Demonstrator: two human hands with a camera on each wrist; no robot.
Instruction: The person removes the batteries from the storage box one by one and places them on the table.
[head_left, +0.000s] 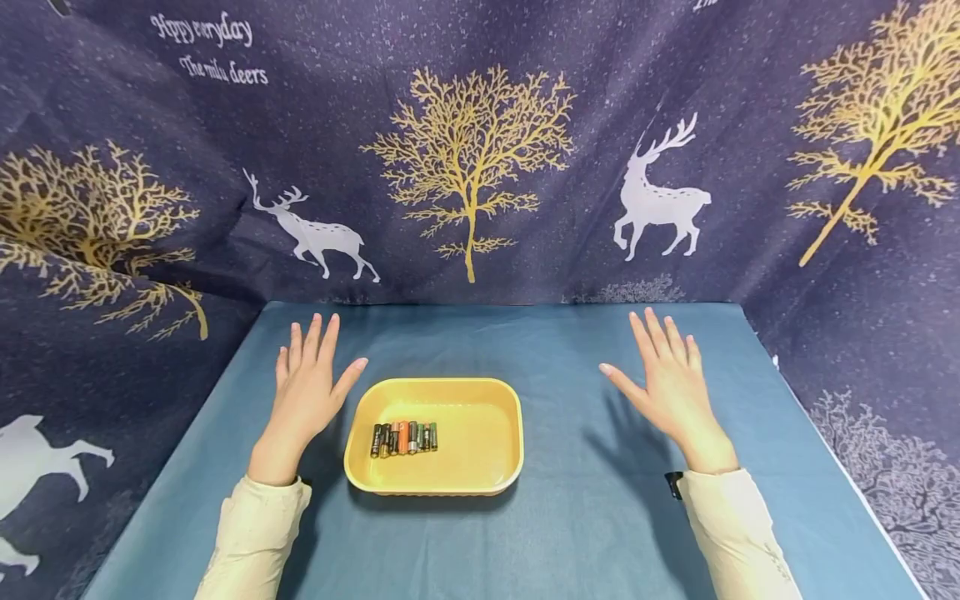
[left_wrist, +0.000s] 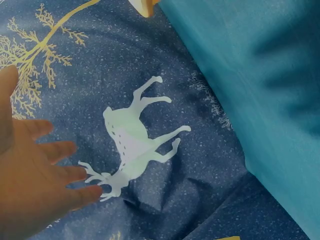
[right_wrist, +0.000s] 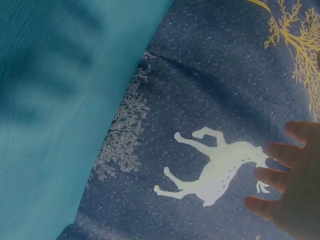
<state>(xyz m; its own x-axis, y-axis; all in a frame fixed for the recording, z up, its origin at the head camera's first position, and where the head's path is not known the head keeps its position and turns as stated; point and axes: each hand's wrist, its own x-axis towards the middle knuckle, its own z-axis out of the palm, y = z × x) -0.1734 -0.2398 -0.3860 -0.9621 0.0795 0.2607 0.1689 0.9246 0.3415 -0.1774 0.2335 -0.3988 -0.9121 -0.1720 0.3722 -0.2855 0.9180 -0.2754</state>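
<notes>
And here's L hand (head_left: 303, 398), fingers spread, nothing in its grip; R hand (head_left: 673, 390) likewise, well off right. Batteries (head_left: 403, 437) sit side by side in the yellow tray's (head_left: 480, 433) L half, long axes approx. near-to-far, right of L hand, the closer one; tray wall's between. Height over worktop (head_left: 577, 533)? Hard to tell.
</notes>
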